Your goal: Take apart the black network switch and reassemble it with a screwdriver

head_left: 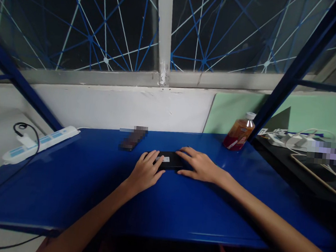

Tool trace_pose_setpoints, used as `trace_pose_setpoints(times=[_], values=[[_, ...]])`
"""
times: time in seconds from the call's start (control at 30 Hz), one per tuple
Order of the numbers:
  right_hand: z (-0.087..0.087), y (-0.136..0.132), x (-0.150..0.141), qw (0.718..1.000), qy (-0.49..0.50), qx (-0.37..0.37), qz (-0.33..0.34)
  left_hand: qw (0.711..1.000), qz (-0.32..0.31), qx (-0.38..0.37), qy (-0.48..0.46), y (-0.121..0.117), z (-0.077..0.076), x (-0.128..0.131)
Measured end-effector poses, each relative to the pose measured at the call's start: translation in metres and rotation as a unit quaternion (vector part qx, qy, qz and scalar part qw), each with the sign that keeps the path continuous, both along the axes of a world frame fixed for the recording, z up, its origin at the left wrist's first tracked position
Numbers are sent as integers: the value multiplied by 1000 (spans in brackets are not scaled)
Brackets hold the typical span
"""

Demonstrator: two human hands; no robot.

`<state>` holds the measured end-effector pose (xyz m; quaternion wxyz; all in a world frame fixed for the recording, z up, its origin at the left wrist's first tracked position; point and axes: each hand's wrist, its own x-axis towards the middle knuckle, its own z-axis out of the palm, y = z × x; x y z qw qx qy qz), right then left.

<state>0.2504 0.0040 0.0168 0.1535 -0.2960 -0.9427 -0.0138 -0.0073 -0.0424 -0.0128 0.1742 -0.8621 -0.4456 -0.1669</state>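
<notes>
A flat black box [173, 165] with a white label on its top lies on the blue table, between my two hands. My left hand [146, 169] is on its left end, the fingers over the top and the thumb by the near edge. At the right end, my right hand [198, 166] spans the box, fingers at the far corner and thumb at the near corner. Both hands grip it loosely; the undersides of the fingers are hidden. Just beyond my left hand lies a dark phone-like slab [133, 138], partly blurred out.
The blue table [91, 197] reaches back to a white wall under a window. A drink bottle [240, 133] stands at the back right. On the left, a white power strip [43, 144] has a black cable [38, 150] running over the table's edge. Blue metal posts [289, 81] rise either side.
</notes>
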Motion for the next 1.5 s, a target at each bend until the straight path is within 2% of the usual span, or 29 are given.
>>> trace_pose_setpoints(times=[0.1, 0.2, 0.37, 0.57, 0.77, 0.97, 1.1, 1.33, 1.5], values=[[-11, -3, -9, 1000, 10, -1, 21, 999, 25, 21, -8, -1, -5, 1], [-17, -5, -9, 1000, 15, -7, 18, 999, 22, 24, -6, -1, -8, 1], [-15, -9, -8, 999, 20, -20, 15, 1000, 10, 9, -15, -1, -7, 0], [-17, -11, -10, 999, 7, -31, 5, 999, 41, 9, -32, 0, -9, 4], [-18, -13, -10, 999, 11, -44, 8, 999, 35, 6, -30, 1, -14, 5], [-17, -12, -5, 996, 39, -78, 21, 998, 17, -12, -51, -1, -9, 1], [-17, -12, -4, 997, 40, -67, 19, 998, 6, -31, -62, 0, -7, -1], [-20, -11, -4, 997, 40, -48, 34, 996, -1, -40, -84, 11, -15, -6], [-22, -11, -4, 999, 22, -37, 25, 997, 9, -28, -65, 9, -8, -3]])
